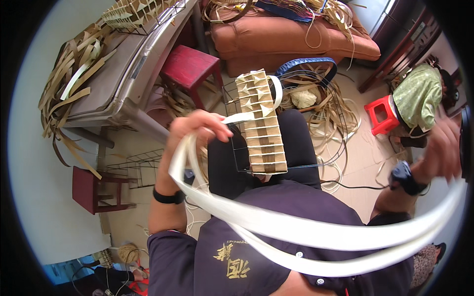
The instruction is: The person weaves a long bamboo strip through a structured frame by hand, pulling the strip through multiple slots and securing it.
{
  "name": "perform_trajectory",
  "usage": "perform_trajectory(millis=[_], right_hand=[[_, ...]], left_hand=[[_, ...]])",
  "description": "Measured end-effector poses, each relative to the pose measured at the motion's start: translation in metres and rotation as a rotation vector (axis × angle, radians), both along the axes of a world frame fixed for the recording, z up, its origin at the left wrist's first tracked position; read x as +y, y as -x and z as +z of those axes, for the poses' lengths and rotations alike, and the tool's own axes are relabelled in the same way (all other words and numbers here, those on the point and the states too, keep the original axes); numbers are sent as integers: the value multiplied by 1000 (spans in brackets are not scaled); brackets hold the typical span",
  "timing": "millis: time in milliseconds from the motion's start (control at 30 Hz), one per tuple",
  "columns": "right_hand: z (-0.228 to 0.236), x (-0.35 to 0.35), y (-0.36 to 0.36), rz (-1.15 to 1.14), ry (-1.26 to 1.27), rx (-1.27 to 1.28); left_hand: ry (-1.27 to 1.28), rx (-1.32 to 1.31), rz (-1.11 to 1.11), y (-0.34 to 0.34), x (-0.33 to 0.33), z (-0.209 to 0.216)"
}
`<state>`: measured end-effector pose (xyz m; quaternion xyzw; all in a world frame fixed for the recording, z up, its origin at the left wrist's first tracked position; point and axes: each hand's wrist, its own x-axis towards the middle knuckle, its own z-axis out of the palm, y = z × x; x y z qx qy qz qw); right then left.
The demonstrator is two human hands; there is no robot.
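On my lap rests a half-woven basket piece (261, 138), a wire frame with tan strips, white cross bands and pointed folds at its far end. My left hand (200, 127) is at its left side, fingers closed on a white flat strip (239, 118) that runs to the woven face. Long white loops of strip (306, 232) sweep across my chest, from below my left hand to the far right. There my right hand (442, 148) is raised and blurred, with the strip's bend at its fingertips. Another white loop (277, 93) stands at the piece's right edge.
A table (143, 74) with tan strips (81, 69) is at the left, beside a red stool (190, 66). An orange-brown sofa (291, 42) stands ahead. Loose strips and a blue-rimmed wire basket (306, 64) lie near my knees. Another person (419, 96) sits right, by a red plastic stool (381, 115).
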<state>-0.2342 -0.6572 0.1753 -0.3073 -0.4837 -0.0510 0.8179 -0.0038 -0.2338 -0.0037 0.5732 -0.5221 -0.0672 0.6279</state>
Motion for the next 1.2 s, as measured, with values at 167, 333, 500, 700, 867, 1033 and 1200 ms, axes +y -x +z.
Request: perform_trajectory(millis=[167,333,500,700,867,1033,1200], right_hand=[[-81,58,-99,-563,573,676],[-171,91,-155,-793,1153,495],[-212,111,-176,-1050,1310,140],[-212,123,-192,-1037,1454,31],[-209,141,-211,-952,1582,-20],[-235,167,-251,-911,1781,-235],[-257,192,-274,-836,1911,-286]], left_hand=[[533,687,527,-45,105,-25],[990,1048,671,-72,203,-110],[1118,1766,802,-13,162,-207],[591,1699,-176,12,28,-189],[103,1481,111,-5,-27,-148],[-507,868,542,-18,-14,-200],[-298,876,677,-5,-28,-191]])
